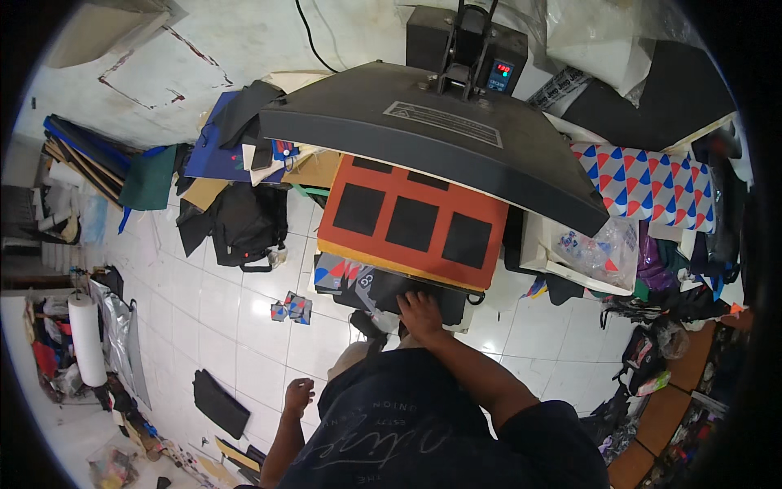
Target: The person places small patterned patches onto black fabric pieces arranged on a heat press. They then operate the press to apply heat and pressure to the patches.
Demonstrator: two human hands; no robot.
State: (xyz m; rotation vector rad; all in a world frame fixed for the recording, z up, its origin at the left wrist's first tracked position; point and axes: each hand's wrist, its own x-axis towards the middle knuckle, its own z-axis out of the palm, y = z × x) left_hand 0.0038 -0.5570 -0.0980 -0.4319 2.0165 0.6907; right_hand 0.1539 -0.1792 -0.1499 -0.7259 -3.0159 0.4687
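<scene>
My right hand (421,314) rests with its fingers spread on a stack of flat black pieces (403,295) at the front of a heat press. My left hand (299,397) hangs low at my side, fingers curled, with nothing visible in it. The press's large dark upper plate (432,134) is raised at a tilt. Under it, several black squares (412,222) lie in rows on the orange-red lower bed (380,222); the plate hides the far ones. Left of the black stack sit grey, blue and red printed pieces (342,275).
A control box with a lit display (500,75) stands behind the plate. A patterned roll (648,187) and a white tray with plastic-wrapped goods (595,253) are at the right. On the tiled floor lie a black backpack (248,224), printed scraps (293,309) and a folded black sheet (221,403).
</scene>
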